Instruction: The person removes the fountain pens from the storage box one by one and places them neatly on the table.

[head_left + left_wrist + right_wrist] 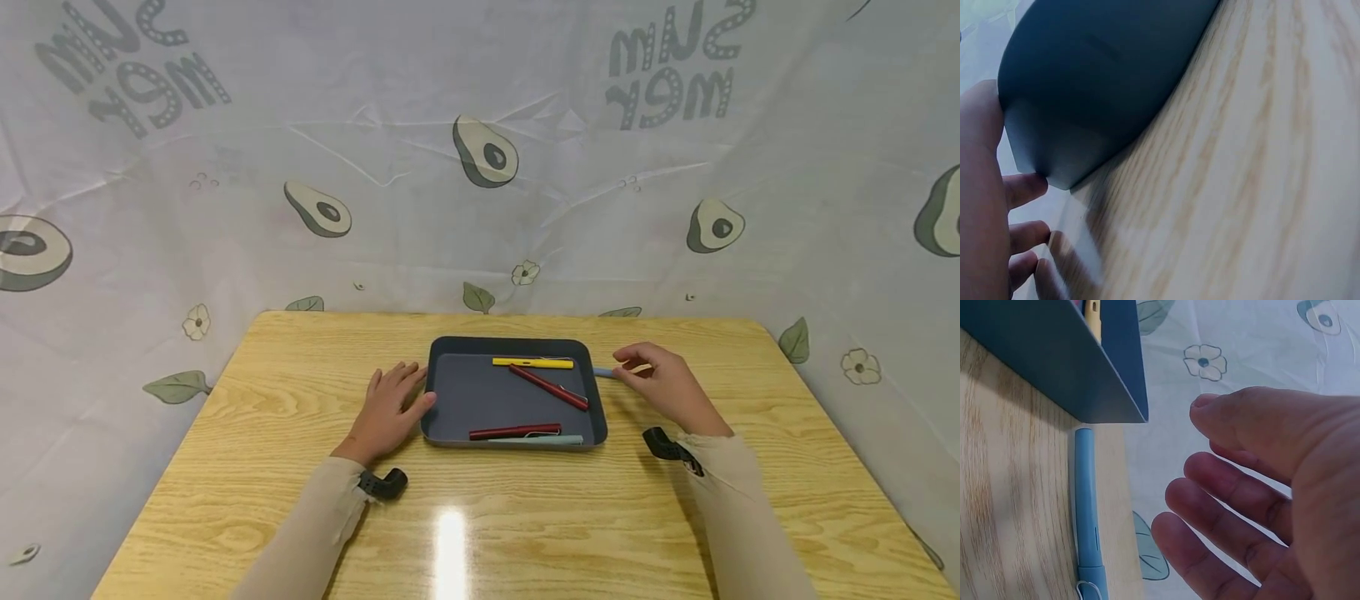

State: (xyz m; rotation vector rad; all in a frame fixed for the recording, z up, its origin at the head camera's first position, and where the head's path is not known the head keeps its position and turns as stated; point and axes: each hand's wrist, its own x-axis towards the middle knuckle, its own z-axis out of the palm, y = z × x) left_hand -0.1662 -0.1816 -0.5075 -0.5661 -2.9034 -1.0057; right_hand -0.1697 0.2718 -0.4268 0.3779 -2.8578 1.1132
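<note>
A dark grey rectangular tray (468, 396) holds a yellow pen (532, 362), a red pen (547, 387) lying aslant, and near its front wall another red pen (510, 432) beside a pale blue-green pen (551, 440). My left hand (386, 414) rests at the tray's left side, fingers spread, with thumb and a fingertip touching its wall in the left wrist view. Outside the right wall, a blue pen (1087, 500) lies on the table. My right hand (663, 385) hovers over that pen, fingers loosely bent; the right wrist view shows a gap between them.
The wooden table (525, 517) carries the tray toward its far edge. Behind it hangs a pale cloth (420, 250) printed with avocados and leaves. Black wrist mounts (384, 483) sit on both sleeves.
</note>
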